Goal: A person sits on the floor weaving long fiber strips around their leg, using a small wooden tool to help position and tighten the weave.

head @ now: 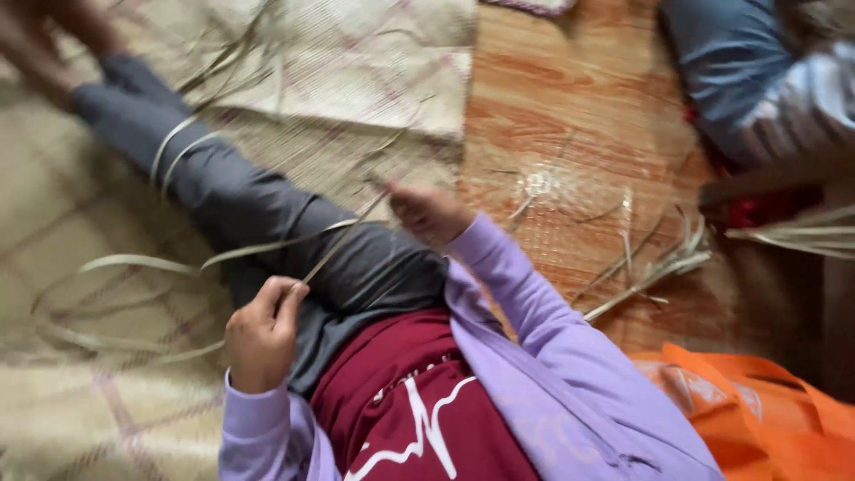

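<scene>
**A:** What do you have on the head view?

**B:** I'm looking down over a lap. The left hand (263, 331) is curled into a loose fist, fingers pinched together on the near end of a pale reed strip (334, 242). The right hand (427, 212) sits further out over the knee, fingers closed on the far end of that same strip, so it runs taut between them across the grey trouser leg (249, 200).

**A:** Can you see the fingertips clearly?

**B:** Not really. The whole frame is smeared with motion. On the right hand I see the back of the knuckles; the pads are turned away from me. I read it as clamped on the strip, but the exact pinch point is blurred.

**A:** Anything else loose?

**B:** More strips loop over the leg and trail across the woven mat (80, 392) on the left. A small bundle of reeds (650, 267) lies on the wood-patterned floor (570, 98), well apart from both hands. The foot at top left is cut off by the edge.

**A:** And the right side?

**B:** An orange bag (757, 410) at the lower corner, partly out of frame. Upper right there's someone in blue cloth (726, 53), mostly cropped; I can't make out what that person's hands are doing.
</scene>
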